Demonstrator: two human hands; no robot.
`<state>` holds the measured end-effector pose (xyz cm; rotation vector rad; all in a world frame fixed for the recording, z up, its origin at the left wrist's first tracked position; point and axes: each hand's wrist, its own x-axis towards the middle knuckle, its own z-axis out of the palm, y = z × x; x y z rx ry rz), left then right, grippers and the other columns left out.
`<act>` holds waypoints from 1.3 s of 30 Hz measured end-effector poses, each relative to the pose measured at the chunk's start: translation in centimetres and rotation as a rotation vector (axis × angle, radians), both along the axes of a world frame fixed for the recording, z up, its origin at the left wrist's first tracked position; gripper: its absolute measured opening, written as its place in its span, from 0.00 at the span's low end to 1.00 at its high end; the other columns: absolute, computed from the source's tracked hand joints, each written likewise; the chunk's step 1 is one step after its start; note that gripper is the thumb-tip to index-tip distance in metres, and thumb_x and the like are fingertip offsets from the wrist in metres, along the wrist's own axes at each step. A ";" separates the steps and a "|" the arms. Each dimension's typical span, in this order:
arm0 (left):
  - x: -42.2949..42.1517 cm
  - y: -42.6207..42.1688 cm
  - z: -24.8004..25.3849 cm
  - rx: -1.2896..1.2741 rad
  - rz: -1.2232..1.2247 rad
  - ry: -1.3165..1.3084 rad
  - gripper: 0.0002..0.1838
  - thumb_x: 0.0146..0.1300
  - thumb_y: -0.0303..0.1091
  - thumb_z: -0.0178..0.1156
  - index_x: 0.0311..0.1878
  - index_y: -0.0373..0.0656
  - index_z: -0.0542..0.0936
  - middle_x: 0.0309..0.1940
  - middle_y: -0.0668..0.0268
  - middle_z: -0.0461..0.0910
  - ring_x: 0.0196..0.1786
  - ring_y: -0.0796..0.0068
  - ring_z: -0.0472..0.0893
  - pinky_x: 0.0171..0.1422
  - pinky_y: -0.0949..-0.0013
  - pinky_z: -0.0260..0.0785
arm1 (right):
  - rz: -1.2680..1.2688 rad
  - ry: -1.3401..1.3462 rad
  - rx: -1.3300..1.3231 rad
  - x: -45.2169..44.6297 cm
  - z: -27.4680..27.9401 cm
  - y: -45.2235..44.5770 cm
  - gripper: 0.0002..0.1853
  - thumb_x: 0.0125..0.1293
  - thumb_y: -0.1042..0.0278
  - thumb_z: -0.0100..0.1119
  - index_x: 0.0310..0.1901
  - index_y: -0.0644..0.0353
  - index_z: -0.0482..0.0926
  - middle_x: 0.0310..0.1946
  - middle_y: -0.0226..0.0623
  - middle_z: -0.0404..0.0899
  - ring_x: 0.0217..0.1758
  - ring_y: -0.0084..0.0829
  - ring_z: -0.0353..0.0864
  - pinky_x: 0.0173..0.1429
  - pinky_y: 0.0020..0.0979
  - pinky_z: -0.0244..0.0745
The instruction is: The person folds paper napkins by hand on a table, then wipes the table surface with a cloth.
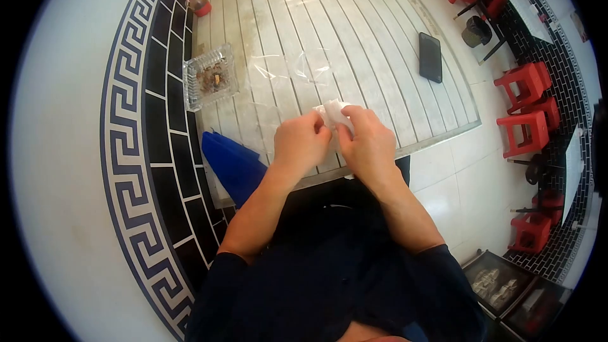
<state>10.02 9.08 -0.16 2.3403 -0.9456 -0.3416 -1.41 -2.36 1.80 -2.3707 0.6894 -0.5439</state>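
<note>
A crumpled white tissue (333, 111) is held up over the near edge of the slatted table (354, 57). My right hand (367, 145) grips it between thumb and fingers. On its other side my left hand (299, 144) is closed, fingertips pinched against the tissue's edge; my knuckles hide part of that grip. Just beyond the hands, a sheet of transparent plastic film (288, 66) lies on the slats. Left of my left wrist sits a folded blue cloth or bag (233, 163), whose exact kind I cannot make out.
A glass ashtray (209, 78) with butts and ash stands at the table's left side. Behind it is a small jar with a red lid (197, 2). A black phone (430, 57) lies at the right. Red stools (524, 134) line the floor beyond.
</note>
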 end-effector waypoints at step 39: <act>1.1 0.5 -4.5 -0.571 0.259 0.971 0.07 0.67 0.29 0.64 0.31 0.41 0.82 0.22 0.70 0.78 0.21 0.81 0.72 0.22 0.73 0.58 | 0.258 0.193 -0.260 1.9 -0.4 -0.7 0.13 0.64 0.74 0.66 0.47 0.51 0.93 0.39 0.36 0.84 0.45 0.44 0.87 0.44 0.46 0.83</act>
